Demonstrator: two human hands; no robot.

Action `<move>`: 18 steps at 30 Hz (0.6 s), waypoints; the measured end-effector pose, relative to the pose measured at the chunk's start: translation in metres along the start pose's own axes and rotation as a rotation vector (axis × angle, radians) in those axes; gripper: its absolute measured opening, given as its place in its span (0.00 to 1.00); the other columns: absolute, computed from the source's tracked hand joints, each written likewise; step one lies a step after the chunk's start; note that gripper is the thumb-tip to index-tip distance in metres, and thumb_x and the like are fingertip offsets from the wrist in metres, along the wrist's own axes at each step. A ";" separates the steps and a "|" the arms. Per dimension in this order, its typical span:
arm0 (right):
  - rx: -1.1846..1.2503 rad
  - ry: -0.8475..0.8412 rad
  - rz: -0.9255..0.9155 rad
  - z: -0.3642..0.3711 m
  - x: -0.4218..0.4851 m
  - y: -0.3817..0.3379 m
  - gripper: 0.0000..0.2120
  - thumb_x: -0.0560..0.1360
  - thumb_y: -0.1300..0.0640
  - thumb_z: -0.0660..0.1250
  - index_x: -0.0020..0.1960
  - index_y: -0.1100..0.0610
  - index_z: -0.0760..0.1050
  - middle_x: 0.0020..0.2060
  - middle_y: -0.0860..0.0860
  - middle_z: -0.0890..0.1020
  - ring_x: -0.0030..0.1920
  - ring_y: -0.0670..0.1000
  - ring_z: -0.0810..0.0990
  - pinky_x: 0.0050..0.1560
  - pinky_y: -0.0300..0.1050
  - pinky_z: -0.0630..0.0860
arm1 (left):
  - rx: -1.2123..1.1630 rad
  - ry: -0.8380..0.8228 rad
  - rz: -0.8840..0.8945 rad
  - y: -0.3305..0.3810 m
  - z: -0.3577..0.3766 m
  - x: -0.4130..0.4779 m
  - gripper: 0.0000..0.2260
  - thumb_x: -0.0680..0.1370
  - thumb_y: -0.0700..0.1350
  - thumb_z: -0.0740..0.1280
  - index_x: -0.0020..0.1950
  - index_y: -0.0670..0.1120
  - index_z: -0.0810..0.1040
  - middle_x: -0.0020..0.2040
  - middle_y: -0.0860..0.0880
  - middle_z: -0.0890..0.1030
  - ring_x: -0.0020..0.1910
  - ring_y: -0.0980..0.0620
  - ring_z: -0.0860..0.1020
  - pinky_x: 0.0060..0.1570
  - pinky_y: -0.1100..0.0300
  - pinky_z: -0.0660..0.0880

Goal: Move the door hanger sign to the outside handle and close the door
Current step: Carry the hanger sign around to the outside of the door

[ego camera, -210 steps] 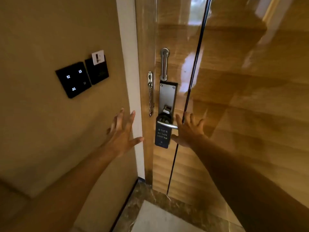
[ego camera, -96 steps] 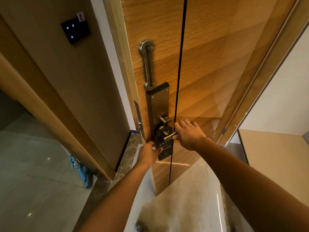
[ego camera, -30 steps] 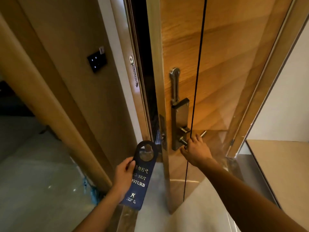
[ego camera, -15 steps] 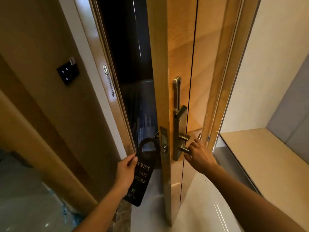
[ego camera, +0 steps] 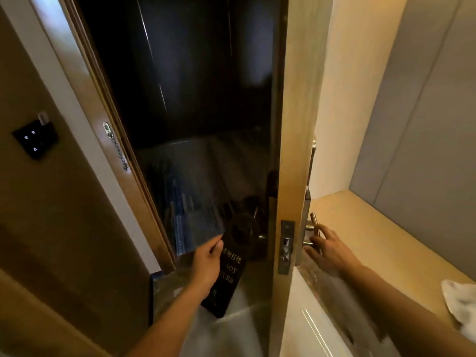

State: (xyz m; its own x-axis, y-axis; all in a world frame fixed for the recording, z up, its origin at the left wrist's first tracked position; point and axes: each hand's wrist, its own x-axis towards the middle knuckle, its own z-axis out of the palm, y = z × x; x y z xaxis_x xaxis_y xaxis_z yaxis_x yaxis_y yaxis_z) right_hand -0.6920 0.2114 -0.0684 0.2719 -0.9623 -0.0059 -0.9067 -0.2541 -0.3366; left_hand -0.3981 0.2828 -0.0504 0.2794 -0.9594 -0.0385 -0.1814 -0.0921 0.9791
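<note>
The wooden door (ego camera: 293,130) stands open, seen nearly edge-on, with a dark corridor behind the gap. My left hand (ego camera: 207,266) grips the dark blue door hanger sign (ego camera: 231,266) by its left side. The sign's round hole is up beside the outside handle (ego camera: 262,237), of which only a small metal stub shows past the door's edge; whether the hole is over it I cannot tell. My right hand (ego camera: 327,249) is on the far side of the door, fingers closed around the inside lever handle (ego camera: 314,225). The latch plate (ego camera: 285,247) sits on the door's edge between both hands.
The door frame (ego camera: 103,124) on the left carries a hanging security chain (ego camera: 117,148). A black switch panel (ego camera: 34,137) is on the left wall. A beige bench (ego camera: 381,243) runs along the right, with a white cloth (ego camera: 461,305) on it.
The door has swung further open, from nearly shut to almost edge-on. My left hand took the sign off the inside handle and has carried it round to the outer side.
</note>
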 end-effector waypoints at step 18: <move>0.217 0.017 0.395 -0.054 -0.027 0.132 0.19 0.79 0.56 0.52 0.68 0.56 0.67 0.68 0.55 0.70 0.63 0.60 0.70 0.64 0.54 0.66 | 0.080 -0.281 -0.033 0.012 0.149 0.049 0.15 0.79 0.37 0.59 0.62 0.50 0.77 0.64 0.52 0.75 0.58 0.58 0.69 0.57 0.64 0.63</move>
State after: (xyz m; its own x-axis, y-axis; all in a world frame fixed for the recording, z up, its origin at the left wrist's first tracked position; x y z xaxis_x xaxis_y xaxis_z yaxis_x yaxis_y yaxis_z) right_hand -0.8362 0.1987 -0.0621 -0.0881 -0.9834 -0.1587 -0.8509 0.1571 -0.5013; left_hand -0.5269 0.1948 -0.0698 0.0166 -0.9907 -0.1350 -0.2534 -0.1348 0.9579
